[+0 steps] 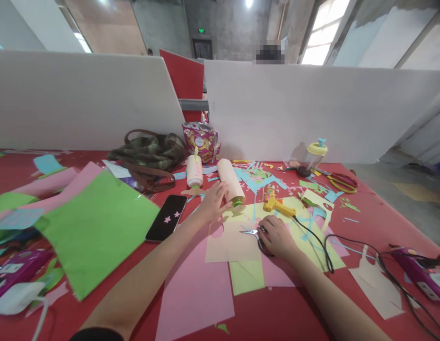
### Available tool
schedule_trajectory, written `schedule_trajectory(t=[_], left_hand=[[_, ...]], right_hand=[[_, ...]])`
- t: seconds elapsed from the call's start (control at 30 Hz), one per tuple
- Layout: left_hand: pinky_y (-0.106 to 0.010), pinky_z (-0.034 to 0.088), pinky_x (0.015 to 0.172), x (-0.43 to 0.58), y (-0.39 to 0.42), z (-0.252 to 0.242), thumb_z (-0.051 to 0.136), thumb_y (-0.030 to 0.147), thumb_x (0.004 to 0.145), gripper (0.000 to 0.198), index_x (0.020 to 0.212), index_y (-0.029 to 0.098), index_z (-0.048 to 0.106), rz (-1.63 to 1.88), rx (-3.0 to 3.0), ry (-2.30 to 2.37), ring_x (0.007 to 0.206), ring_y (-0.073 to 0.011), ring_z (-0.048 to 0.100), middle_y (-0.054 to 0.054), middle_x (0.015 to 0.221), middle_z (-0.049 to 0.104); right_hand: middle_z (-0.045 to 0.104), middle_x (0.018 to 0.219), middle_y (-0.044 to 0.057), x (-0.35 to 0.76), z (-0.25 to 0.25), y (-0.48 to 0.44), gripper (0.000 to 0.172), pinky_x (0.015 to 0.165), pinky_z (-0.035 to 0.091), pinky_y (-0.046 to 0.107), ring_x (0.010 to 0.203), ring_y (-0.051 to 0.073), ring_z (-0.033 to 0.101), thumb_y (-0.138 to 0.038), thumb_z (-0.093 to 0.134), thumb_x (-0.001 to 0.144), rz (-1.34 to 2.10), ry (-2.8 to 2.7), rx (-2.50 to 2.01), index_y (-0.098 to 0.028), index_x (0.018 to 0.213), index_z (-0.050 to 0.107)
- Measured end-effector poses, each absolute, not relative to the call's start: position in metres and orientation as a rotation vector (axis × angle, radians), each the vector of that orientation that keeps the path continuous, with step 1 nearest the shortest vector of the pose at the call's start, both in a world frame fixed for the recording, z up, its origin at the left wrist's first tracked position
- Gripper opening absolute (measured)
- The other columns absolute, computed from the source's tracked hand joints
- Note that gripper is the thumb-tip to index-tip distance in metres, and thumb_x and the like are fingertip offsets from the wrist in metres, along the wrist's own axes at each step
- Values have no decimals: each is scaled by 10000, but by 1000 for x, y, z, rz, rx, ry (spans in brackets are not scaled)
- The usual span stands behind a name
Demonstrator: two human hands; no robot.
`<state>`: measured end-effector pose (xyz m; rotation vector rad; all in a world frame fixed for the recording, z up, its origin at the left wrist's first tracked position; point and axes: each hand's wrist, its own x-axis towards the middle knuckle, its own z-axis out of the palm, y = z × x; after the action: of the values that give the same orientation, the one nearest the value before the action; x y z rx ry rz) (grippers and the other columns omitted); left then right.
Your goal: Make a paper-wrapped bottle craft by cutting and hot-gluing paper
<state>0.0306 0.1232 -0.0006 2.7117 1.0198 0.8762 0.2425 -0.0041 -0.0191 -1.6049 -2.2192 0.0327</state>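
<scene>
My left hand (pixel 215 201) reaches to a bottle wrapped in cream paper (pixel 230 179), which lies on its side with its green cap towards me. The fingers are stretched out and apart, at the bottle's near left side; whether they press on it I cannot tell. My right hand (pixel 277 235) is curled over the black handles of small scissors (pixel 250 231), their blades parted and pointing left above a cream paper sheet (pixel 234 246). Just beyond that hand lies a yellow glue gun (pixel 279 207). A second wrapped bottle (pixel 195 171) stands left of the first.
A black phone (pixel 166 218) with two pink stars on it lies left, beside a big green sheet (pixel 99 227). Blue scraps (pixel 257 177) litter the back. Red-handled scissors (pixel 342 182) and a yellow-lidded cup (pixel 314 155) stand right. A black cord (pixel 314 237) crosses the right side.
</scene>
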Motion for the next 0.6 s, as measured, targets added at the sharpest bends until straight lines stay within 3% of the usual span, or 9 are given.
schedule_trajectory(t=[0.17, 0.33, 0.43, 0.6], left_hand=[[-421, 395, 815, 16, 77, -11, 433, 317, 776, 298, 1004, 135, 490, 727, 2597, 1180, 937, -238, 477, -117, 983, 505], [-453, 279, 935, 8, 44, -18, 442, 499, 735, 630, 1233, 125, 345, 321, 2637, 1145, 1183, -305, 283, -157, 1297, 329], [-458, 237, 963, 7, 40, -20, 440, 473, 754, 606, 1246, 136, 333, 207, 2665, 1100, 1215, -298, 242, -149, 1317, 320], [-451, 278, 943, 9, 38, -19, 501, 418, 737, 552, 1193, 126, 397, 272, 2683, 1092, 1179, -299, 297, -159, 1257, 396]], right_hand=[[553, 777, 66, 245, -12, -15, 133, 687, 355, 358, 750, 210, 504, -240, 425, 798, 54, -2268, -1666, -171, 837, 531], [570, 949, 57, 257, -1, -20, 257, 760, 356, 362, 892, 225, 498, -281, 518, 719, 231, -2371, -1673, -223, 968, 502], [568, 1025, 45, 261, 2, -21, 313, 805, 346, 371, 940, 223, 489, -211, 516, 698, 325, -2389, -1627, -249, 1007, 487], [586, 1009, 47, 258, -1, -19, 293, 805, 363, 369, 922, 214, 508, -139, 473, 694, 337, -2377, -1577, -242, 964, 519]])
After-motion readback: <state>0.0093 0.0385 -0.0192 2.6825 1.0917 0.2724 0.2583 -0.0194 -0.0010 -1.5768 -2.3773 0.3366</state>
